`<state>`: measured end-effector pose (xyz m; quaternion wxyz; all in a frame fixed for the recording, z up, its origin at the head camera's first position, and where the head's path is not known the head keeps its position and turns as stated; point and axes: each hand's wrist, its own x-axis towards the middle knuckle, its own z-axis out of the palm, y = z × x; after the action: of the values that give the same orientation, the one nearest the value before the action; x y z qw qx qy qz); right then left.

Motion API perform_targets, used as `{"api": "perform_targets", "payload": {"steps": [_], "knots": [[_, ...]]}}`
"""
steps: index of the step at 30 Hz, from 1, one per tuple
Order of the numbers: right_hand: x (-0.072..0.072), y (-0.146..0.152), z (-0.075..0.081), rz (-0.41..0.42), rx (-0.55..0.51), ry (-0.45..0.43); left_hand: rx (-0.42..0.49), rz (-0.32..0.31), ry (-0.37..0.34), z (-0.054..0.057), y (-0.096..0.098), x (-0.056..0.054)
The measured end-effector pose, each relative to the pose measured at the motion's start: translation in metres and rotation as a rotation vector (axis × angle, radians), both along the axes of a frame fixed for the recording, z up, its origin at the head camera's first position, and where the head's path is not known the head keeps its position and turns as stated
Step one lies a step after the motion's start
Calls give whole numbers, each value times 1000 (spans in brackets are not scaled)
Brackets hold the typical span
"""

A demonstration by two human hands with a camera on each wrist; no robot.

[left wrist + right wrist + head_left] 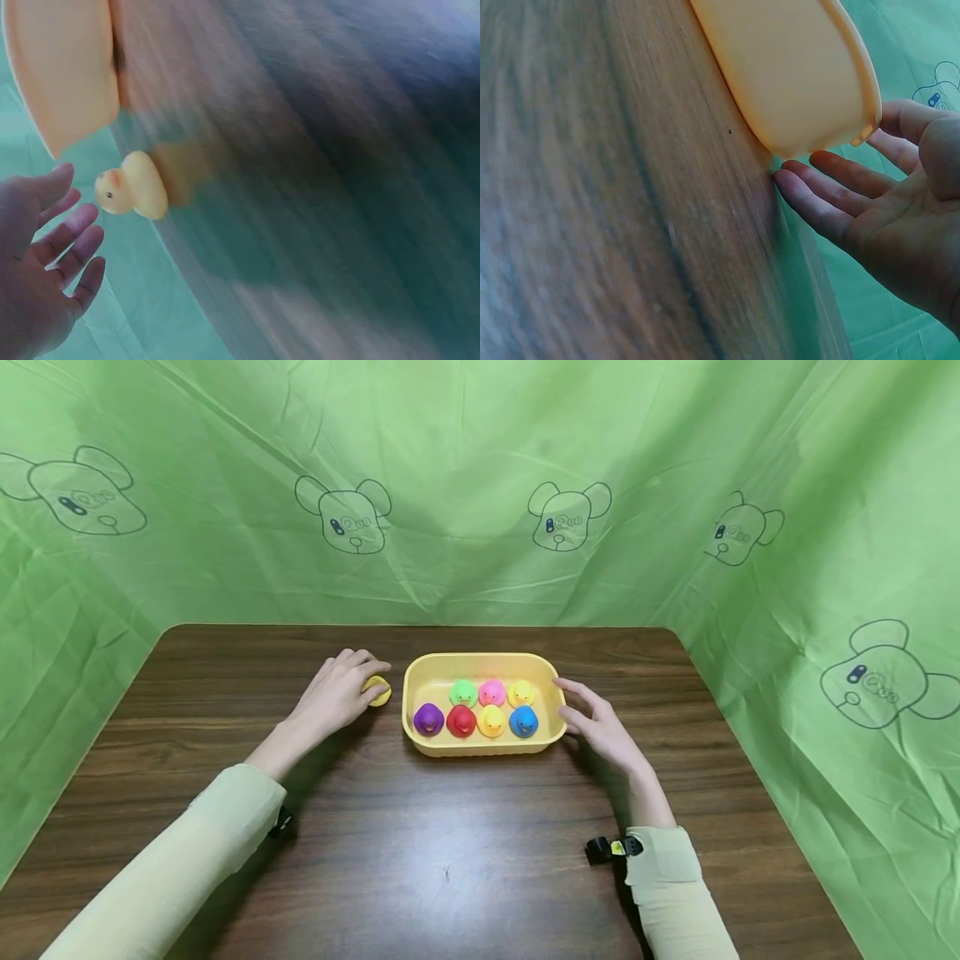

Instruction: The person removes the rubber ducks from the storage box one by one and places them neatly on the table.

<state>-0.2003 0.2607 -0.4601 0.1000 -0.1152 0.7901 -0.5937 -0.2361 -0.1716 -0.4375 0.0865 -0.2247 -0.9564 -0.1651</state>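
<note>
My left hand (341,689) reaches over a yellow toy duck (383,697) on the table, left of the basin. In the left wrist view, the thumb and loosely bent fingers stand a little apart from this duck (142,187). A yellow plastic basin (480,664) sits to its right. My right hand (600,727) is at the basin's right end, fingertips at its rim. The right wrist view shows loosely extended fingers along the outside of the basin (802,82), with the thumb by its rim.
Inside the basin are several toy ducks: purple (428,719), red (461,721), blue (524,722), green (463,692), pink (492,692) and yellow (491,721). A brown wooden table (450,835) lies beneath. Green curtains (465,585) with printed bear heads surround its back and sides.
</note>
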Motion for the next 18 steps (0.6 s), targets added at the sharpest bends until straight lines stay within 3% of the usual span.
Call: {"api": "perform_targets", "payload": {"steps": [11,18], "knots": [[0,0,2,-4,21,-3,50,-57,66,12,30,-3],[-1,0,2,-2,22,-8,66,-104,30,16,57,-6]]}}
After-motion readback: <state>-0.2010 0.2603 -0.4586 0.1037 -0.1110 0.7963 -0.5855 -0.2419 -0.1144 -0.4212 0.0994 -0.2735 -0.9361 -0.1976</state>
